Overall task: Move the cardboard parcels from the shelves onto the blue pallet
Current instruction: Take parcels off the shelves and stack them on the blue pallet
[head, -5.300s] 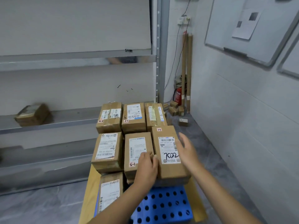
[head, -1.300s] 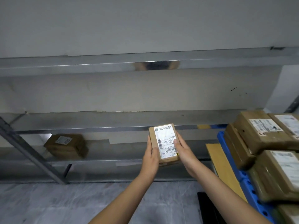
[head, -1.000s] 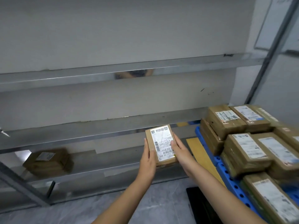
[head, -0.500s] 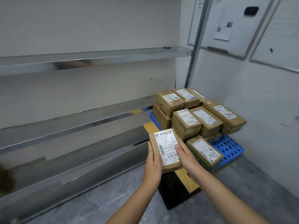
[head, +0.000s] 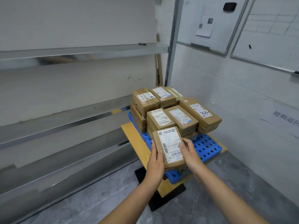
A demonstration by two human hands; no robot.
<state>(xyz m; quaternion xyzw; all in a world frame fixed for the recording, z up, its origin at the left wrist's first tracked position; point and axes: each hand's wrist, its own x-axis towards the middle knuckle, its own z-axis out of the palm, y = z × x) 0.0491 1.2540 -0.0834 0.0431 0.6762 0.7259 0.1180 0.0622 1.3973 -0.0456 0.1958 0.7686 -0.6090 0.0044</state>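
Observation:
I hold a small cardboard parcel [head: 168, 146] with a white shipping label between both hands, over the near left part of the blue pallet [head: 207, 147]. My left hand [head: 155, 156] grips its left edge and my right hand [head: 188, 151] its right edge. Several labelled cardboard parcels [head: 171, 109] are stacked on the pallet's far half, two layers high at the back. The metal shelves [head: 64, 117] run along the left and show no parcels here.
The pallet rests on a yellow board [head: 137, 141] over a black base [head: 165, 202]. A grey upright post [head: 173, 42] stands behind the stack. Whiteboards [head: 210, 23] hang on the white wall at the right. Grey floor lies in front.
I turned right from the shelves with the parcel in both hands and carried it over the pallet's near left corner. The earlier shelf parcel is out of view.

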